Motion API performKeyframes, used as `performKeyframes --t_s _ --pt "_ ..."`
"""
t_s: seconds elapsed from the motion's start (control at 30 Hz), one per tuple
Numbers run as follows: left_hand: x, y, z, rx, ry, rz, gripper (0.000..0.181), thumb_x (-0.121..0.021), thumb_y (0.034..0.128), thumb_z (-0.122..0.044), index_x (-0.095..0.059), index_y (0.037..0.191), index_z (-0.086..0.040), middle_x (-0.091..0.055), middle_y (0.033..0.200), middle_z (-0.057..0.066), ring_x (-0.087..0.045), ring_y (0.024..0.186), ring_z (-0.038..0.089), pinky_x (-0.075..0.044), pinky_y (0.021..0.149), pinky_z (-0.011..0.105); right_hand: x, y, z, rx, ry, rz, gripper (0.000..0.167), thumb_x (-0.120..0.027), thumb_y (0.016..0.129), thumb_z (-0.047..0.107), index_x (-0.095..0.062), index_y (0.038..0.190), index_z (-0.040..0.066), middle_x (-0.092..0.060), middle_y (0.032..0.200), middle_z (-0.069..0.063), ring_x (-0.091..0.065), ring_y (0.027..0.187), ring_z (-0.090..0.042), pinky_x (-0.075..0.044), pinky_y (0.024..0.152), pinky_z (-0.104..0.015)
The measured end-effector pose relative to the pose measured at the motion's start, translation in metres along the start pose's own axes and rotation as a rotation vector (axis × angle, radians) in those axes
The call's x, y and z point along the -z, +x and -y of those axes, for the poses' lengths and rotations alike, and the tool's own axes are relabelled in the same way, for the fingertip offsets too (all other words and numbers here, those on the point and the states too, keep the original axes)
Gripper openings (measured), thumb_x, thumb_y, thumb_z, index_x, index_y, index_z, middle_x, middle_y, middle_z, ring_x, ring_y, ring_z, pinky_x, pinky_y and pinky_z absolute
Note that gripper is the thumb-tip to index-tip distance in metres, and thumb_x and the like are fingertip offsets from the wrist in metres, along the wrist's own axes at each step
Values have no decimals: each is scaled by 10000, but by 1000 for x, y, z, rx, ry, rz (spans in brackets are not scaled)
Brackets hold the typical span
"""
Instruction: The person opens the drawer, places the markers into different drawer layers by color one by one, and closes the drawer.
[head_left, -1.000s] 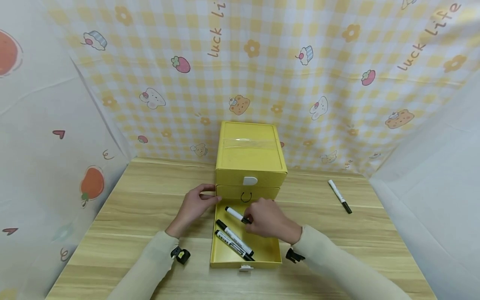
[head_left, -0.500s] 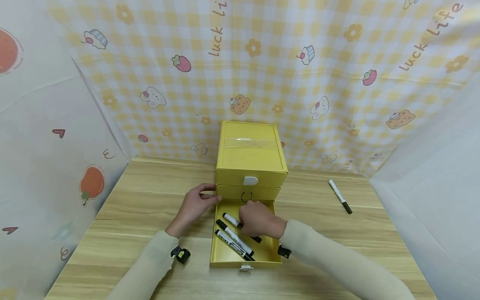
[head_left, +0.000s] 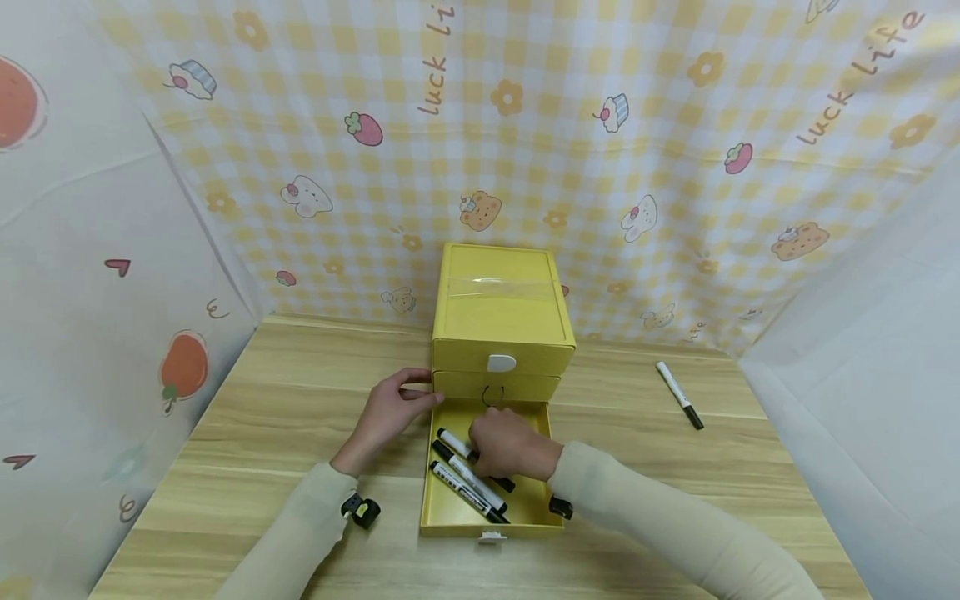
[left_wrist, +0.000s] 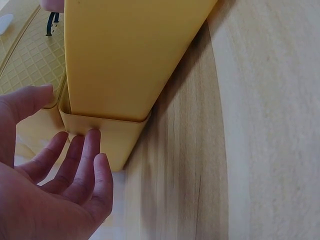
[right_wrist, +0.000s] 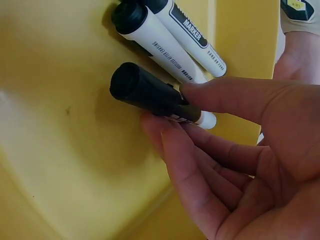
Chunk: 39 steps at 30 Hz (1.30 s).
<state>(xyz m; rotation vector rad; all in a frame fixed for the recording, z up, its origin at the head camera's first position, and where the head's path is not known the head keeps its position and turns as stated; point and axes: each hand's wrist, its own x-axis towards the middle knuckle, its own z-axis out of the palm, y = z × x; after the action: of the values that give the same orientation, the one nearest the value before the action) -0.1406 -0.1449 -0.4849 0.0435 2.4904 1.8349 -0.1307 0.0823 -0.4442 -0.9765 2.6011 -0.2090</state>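
Observation:
A yellow box with drawers (head_left: 502,312) stands on the wooden table, its lower drawer (head_left: 538,504) pulled out. My right hand (head_left: 508,443) is over that drawer and pinches a white marker with a black cap (right_wrist: 145,92) between thumb and fingers; part of the marker is hidden by the hand in the head view. Two more markers, one (head_left: 476,479) and another (head_left: 459,492), lie side by side in the drawer, slanting, just left of the held one. At the box's left side, my left hand (left_wrist: 55,200) rests its thumb and fingertips against the yellow casing, fingers loosely extended.
Another white marker with a black cap (head_left: 680,395) lies on the table to the right. Behind the box hangs a patterned yellow checked cloth (head_left: 420,192). The upper drawer, with a white tab (head_left: 501,362), is closed.
My right hand has moved left and slightly down with the marker, bringing it close beside the two others in the drawer. The left hand has stayed in place.

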Motion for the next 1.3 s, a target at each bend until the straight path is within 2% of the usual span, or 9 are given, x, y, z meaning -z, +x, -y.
performKeyframes --t_s 0.17,0.33,0.5,0.57,0.7,0.77,0.9,1.13,1.3 --pt "-1 0 0 5 3 1 501 -844 997 -236 -685 1415 -11 -718 1389 181 -768 1156 315 -625 918 416 -2 1 -3 19 10 2 500 -851 879 51 -477 580 192 -360 498 111 -349 441 -34 -294 489 -215" --pt "-1 0 1 5 2 -3 496 -847 995 -230 -687 1412 -13 -717 1391 181 -769 1153 317 -628 914 418 0 -5 -7 35 80 -18 378 -869 872 47 -595 634 154 -445 560 115 -352 501 -30 -321 516 -216" --pt "-2 0 1 7 -3 -3 491 -848 993 -216 -688 1408 -8 -719 1387 184 -769 1150 321 -627 919 423 10 -15 -14 74 142 -86 422 -809 871 -1 -504 634 167 -334 568 109 -271 502 -39 -260 489 -218" --pt "-2 0 1 4 -2 0 490 -846 994 -209 -686 1408 -1 -718 1387 189 -769 1150 326 -627 921 432 14 -20 -18 90 141 -122 329 -777 855 -10 -557 667 147 -350 588 109 -288 520 -38 -283 499 -217" --pt "-2 -1 1 -1 0 2 492 -842 996 -199 -680 1410 9 -715 1387 197 -767 1152 336 -627 925 444 22 -33 -29 97 136 -211 80 -748 847 5 -757 845 84 -545 659 103 -437 564 -22 -428 542 -232" --pt "-2 -2 1 -3 1 4 492 -840 998 -203 -678 1412 10 -712 1389 198 -766 1155 336 -627 924 441 23 -39 -37 106 133 -277 83 -760 861 25 -800 910 78 -657 721 86 -529 599 -13 -504 591 -247" --pt "-1 -3 0 -3 -4 3 492 -839 1001 -207 -678 1414 8 -711 1391 195 -764 1160 333 -627 925 439 21 -52 -55 101 153 -406 60 -781 879 63 -798 868 120 -739 776 80 -608 644 17 -540 625 -240" --pt "-1 -3 0 -2 -9 5 497 -839 1005 -222 -678 1419 -1 -706 1406 187 -761 1166 326 -624 925 444 14 -72 -93 18 243 -591 101 -776 880 47 -785 841 140 -678 725 125 -544 598 21 -496 567 -235" --pt "0 -1 0 -4 -10 3 497 -840 1003 -216 -676 1418 4 -698 1415 190 -758 1168 332 -626 925 437 12 -81 -127 -124 307 -673 14 -796 920 90 -796 914 102 -679 755 112 -622 682 -69 -524 640 -297"
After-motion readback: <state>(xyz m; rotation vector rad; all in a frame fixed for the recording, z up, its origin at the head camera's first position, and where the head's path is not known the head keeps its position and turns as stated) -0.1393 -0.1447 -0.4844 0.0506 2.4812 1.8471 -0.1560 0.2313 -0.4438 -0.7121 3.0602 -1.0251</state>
